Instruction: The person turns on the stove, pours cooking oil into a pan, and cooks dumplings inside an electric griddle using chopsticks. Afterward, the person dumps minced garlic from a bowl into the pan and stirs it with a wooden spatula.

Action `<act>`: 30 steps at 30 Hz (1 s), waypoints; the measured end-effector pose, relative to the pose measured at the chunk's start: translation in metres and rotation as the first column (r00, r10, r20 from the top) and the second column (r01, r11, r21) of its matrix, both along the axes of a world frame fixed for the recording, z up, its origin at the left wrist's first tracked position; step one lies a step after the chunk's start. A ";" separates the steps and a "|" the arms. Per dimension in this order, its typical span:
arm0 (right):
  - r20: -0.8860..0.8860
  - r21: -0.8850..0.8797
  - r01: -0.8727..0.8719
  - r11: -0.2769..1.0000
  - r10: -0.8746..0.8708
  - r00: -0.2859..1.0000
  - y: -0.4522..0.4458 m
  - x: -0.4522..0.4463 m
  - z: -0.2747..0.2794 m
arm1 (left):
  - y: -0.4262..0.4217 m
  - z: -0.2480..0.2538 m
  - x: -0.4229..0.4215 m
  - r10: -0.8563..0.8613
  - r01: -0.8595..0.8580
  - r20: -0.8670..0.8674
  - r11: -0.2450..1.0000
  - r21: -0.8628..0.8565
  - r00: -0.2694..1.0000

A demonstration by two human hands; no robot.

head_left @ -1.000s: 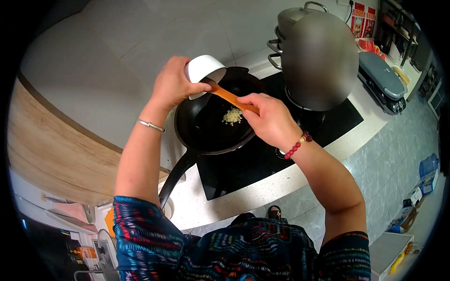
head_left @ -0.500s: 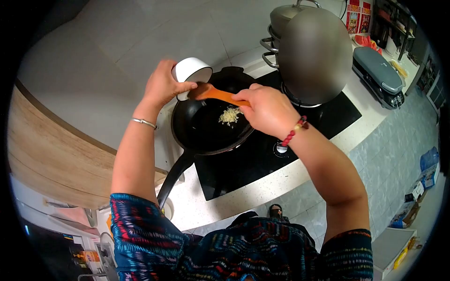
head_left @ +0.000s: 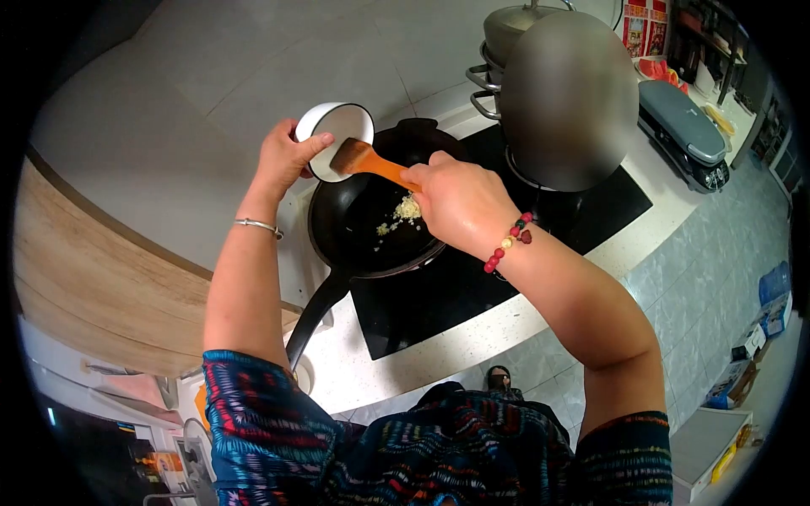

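My left hand (head_left: 287, 156) grips a white bowl (head_left: 348, 121) with a dark rim, tilted over the left part of a black frying pan (head_left: 346, 232). In my right hand (head_left: 462, 202) is a wooden spatula (head_left: 380, 164), its darkened blade at the bowl's opening. Pale chopped bits that look like minced garlic (head_left: 407, 208) lie in the pan, with a few scattered toward its middle. The pan's long handle (head_left: 316, 316) points down and left toward my body. My right hand partly hides the pan's right side.
The pan sits on a black glass cooktop (head_left: 405, 312) set in a white speckled counter (head_left: 439, 363). Behind right stand stacked pots (head_left: 515, 29), partly covered by a blurred oval. A grey electric griddle (head_left: 688, 122) rests farther right. A wooden panel (head_left: 101, 278) borders the left.
My left hand has turned the bowl so its inside faces me more. The spatula blade has shifted slightly left and up into its opening. Bits in the pan are more scattered to the left.
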State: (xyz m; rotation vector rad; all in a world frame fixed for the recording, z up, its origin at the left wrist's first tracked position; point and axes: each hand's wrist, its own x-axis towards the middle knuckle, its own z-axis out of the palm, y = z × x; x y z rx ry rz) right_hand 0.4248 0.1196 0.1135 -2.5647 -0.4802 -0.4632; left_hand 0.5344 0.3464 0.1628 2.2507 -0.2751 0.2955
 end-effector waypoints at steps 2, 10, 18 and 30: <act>0.022 -0.051 -0.010 0.999 0.011 1.000 -0.003 -0.001 0.005 | 0.000 0.000 -0.003 0.017 -0.018 0.010 0.999 0.051 1.000; 0.118 0.163 -0.099 0.982 0.081 0.990 0.007 -0.003 -0.005 | 0.004 -0.006 -0.003 0.031 -0.048 -0.109 0.987 -0.156 0.994; 0.175 -0.001 -0.020 1.000 0.019 0.984 -0.001 0.000 -0.003 | 0.004 -0.008 -0.003 0.046 -0.063 -0.162 0.993 -0.101 0.986; 0.140 -0.172 0.004 0.985 0.020 0.990 -0.005 0.002 0.005 | 0.000 -0.015 0.006 0.202 -0.211 0.059 0.923 0.321 0.978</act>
